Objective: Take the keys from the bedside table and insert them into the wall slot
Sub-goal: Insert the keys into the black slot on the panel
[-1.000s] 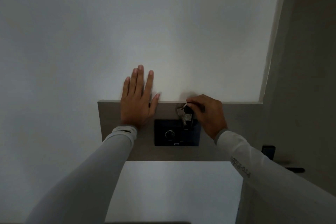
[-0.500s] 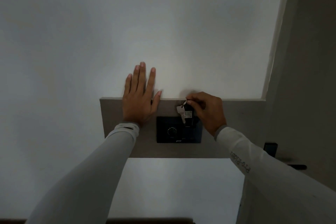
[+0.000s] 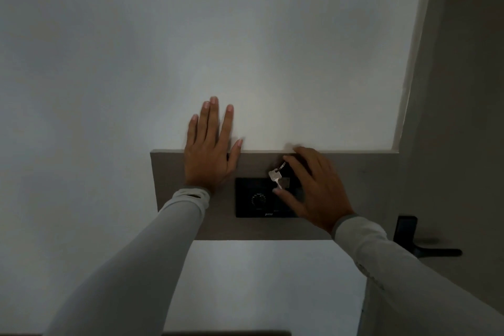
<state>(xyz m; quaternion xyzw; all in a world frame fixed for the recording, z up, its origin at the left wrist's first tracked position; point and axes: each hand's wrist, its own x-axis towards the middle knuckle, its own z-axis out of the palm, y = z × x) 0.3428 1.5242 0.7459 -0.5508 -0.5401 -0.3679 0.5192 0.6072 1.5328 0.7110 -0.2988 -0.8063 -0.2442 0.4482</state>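
Keys hang (slot-side) beside right hand.

white wall | grey panel | black door handle, right, on dark door

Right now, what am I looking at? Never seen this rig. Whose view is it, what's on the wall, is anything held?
There is no robot: a person works with bare hands, and a wide-angle camera on their head looks forward and down along both grey sleeves.

The left hand lies flat and open against the white wall, across the top edge of a grey strip. On that strip sits a black panel with a round dial.

A key on a ring dangles in front of the panel. The right hand is beside it with fingers spread. It seems to hold nothing, but the slot is hidden. At far right is a dark door handle.
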